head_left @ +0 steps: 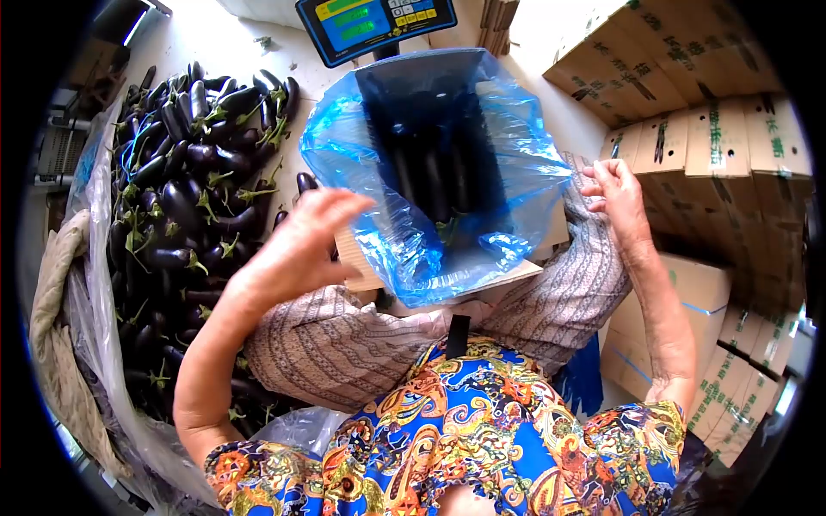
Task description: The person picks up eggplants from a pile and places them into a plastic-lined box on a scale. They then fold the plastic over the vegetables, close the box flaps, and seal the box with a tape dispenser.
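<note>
A box lined with a blue plastic bag (516, 129) stands in front of me, the bag folded out over its rim. Several dark eggplants (439, 181) lie inside the box, dim in shadow. My left hand (297, 241) is at the box's left side, slightly blurred, with thumb and fingers apart and nothing in it. Just beyond the bag's right edge is my right hand (618, 196), its fingers loosely bent and apart, with nothing visible in them. Left of the box lies a large heap of eggplants (181, 206) with green stems.
A scale display (374, 21) rises behind the box. Cardboard boxes (705, 146) are stacked on the right, and another carton (671, 318) stands below my right arm. Clear plastic sheeting (103, 327) and a rolled cloth (60, 275) border the heap at far left.
</note>
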A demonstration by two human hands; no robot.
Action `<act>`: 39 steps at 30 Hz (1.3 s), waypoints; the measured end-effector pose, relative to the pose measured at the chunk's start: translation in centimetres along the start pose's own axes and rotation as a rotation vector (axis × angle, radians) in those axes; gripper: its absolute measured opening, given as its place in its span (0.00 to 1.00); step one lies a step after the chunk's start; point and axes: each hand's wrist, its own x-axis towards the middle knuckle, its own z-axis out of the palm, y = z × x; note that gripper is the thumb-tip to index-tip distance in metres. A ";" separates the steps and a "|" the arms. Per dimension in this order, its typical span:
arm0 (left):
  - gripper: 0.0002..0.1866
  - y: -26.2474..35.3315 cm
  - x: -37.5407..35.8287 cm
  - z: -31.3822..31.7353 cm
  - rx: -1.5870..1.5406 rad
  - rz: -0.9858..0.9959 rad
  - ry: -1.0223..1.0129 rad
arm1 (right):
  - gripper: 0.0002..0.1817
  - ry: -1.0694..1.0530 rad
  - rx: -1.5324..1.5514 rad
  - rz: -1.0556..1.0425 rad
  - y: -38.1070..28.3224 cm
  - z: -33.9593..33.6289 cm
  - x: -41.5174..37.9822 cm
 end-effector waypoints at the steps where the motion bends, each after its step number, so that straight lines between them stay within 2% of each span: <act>1: 0.45 0.7 0.3 1.3 0.081 0.084 -0.066 | 0.14 0.026 -0.051 -0.050 -0.6 -0.1 -0.5; 3: 0.50 1.3 0.8 3.6 0.037 0.113 -0.191 | 0.35 -0.108 -0.403 -0.563 -2.0 0.5 -2.9; 4: 0.38 1.4 1.3 4.5 0.081 0.211 -0.085 | 0.40 -0.161 -0.637 -0.815 -1.7 1.0 -3.3; 6: 0.27 2.0 2.9 4.8 0.125 0.113 -0.368 | 0.38 -0.396 -0.773 -0.933 -0.4 2.5 -3.7; 7: 0.22 2.3 3.5 4.7 0.146 0.063 -0.510 | 0.26 -0.354 -0.853 -0.992 -0.4 3.8 -3.9; 8: 0.13 3.0 3.4 4.4 0.079 0.137 -0.380 | 0.20 -0.393 -0.901 -0.986 1.9 4.8 -2.7; 11: 0.12 3.6 2.7 1.9 -0.168 0.135 -0.276 | 0.07 -0.406 -0.909 -1.029 2.7 5.5 -0.5; 12: 0.12 4.1 2.3 0.5 -0.209 0.093 -0.275 | 0.09 -0.456 -0.923 -0.955 1.5 5.2 -0.5; 15: 0.10 3.2 0.5 -1.3 -0.234 0.071 -0.316 | 0.06 -0.413 -0.511 -0.857 -1.4 3.5 -0.3; 17: 0.10 3.5 -0.4 -1.7 -0.229 0.059 -0.310 | 0.02 -0.460 -0.338 -0.783 -3.8 1.4 -0.4; 19: 0.10 4.1 -1.1 -2.3 -0.223 0.067 -0.301 | 0.02 -0.499 -0.405 -0.780 -4.9 -0.3 -1.0; 21: 0.11 4.9 -1.9 -3.4 -0.239 0.076 -0.317 | 0.02 -0.459 -0.347 -0.766 -5.5 -1.8 -1.7; 23: 0.11 4.6 -3.2 -3.3 -0.191 0.050 -0.332 | 0.05 -0.562 -0.381 -0.736 -5.8 -3.2 -2.6; 25: 0.10 3.3 -4.0 -2.1 -0.156 0.034 -0.531 | 0.06 -0.739 -0.568 -0.674 -4.6 -4.1 -3.3; 27: 0.13 1.8 -5.1 0.8 -0.033 -0.019 -0.657 | 0.07 -0.777 -0.761 -0.475 -3.6 -4.0 -4.2; 28: 0.16 1.1 -4.8 1.8 0.003 -0.023 -0.790 | 0.06 -0.715 -0.895 -0.596 -2.6 -3.6 -4.5; 29: 0.17 0.9 -4.3 2.2 -0.061 -0.067 -0.834 | 0.05 -0.644 -1.026 -0.718 -1.1 -2.9 -4.6; 30: 0.18 0.5 -3.5 2.4 -0.125 -0.108 -0.881 | 0.05 -0.738 -1.189 -0.637 -0.8 -1.9 -4.8; 31: 0.19 -0.1 -2.8 2.6 -0.190 -0.152 -0.927 | 0.07 -0.697 -1.255 -0.584 0.3 -1.0 -5.4; 32: 0.22 -1.9 -2.4 3.6 -0.218 -0.228 -0.979 | 0.07 -0.633 -1.298 -0.673 1.9 -0.3 -5.8; 33: 0.23 -3.1 -2.1 3.8 -0.124 -0.185 -0.954 | 0.08 -0.565 -1.337 -0.765 3.3 0.2 -5.7; 34: 0.23 -5.5 -2.0 4.5 -0.210 -0.178 -0.912 | 0.08 -0.487 -1.304 -0.920 4.1 0.5 -5.4; 35: 0.22 -7.7 -2.0 4.9 -0.290 -0.166 -0.875 | 0.07 -0.628 -1.267 -0.692 3.4 1.1 -4.6; 37: 0.22 -8.8 -1.4 4.4 -0.417 -0.383 -0.867 | 0.07 -0.882 -1.155 -0.222 1.7 2.6 -2.3; 38: 0.22 -8.5 -1.6 4.3 -0.382 -0.462 -0.857 | 0.07 -0.785 -1.091 -0.480 3.9 1.7 -1.8; 39: 0.22 -8.7 -1.7 4.8 -0.399 -0.415 -0.868 | 0.06 -0.694 -1.061 -0.676 3.7 1.2 -2.4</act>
